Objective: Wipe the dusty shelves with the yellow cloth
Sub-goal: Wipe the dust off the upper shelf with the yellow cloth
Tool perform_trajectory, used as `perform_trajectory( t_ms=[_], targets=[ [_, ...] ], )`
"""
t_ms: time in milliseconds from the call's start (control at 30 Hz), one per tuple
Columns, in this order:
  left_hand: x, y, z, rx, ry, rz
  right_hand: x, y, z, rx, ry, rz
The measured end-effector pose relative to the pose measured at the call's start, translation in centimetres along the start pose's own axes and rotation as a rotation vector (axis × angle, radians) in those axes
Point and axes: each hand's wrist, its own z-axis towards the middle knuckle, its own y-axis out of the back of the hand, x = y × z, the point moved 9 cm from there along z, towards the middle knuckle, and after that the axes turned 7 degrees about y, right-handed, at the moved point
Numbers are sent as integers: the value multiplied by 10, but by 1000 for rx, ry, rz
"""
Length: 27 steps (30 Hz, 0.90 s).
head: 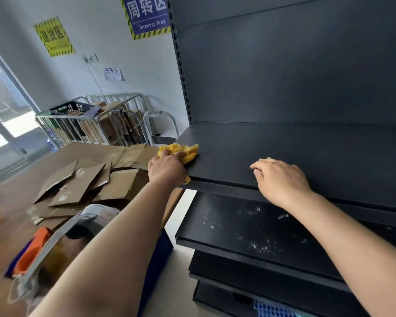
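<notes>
A dark grey metal shelf unit fills the right side. My left hand grips the crumpled yellow cloth and presses it on the left front corner of the upper shelf. My right hand rests palm down on that shelf's front edge, fingers curled, holding nothing. The shelf below shows white dust specks. Further shelves lie under it.
Left of the unit, flattened cardboard boxes lie on a brown surface. A metal cage cart with boxes stands by the white wall. A blue crate sits at the bottom, and an orange item lies at lower left.
</notes>
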Motion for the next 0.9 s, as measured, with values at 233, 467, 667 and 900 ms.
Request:
perform_trajectory(
  t_ms=[233,467,667,900],
  targets=[
    [-61,-9,-36,19,-151,-30,-17,8,-25,6,23,-6],
    [-103,-17,-38,46,-259,-15,-19,15,-22,-8,40,-15],
    [-132,-26,-8,119,-355,33,-20,12,1,-2,-8,-1],
    [-185,-34,34,153,-457,41,-31,6,26,5,-113,-41]
  ],
)
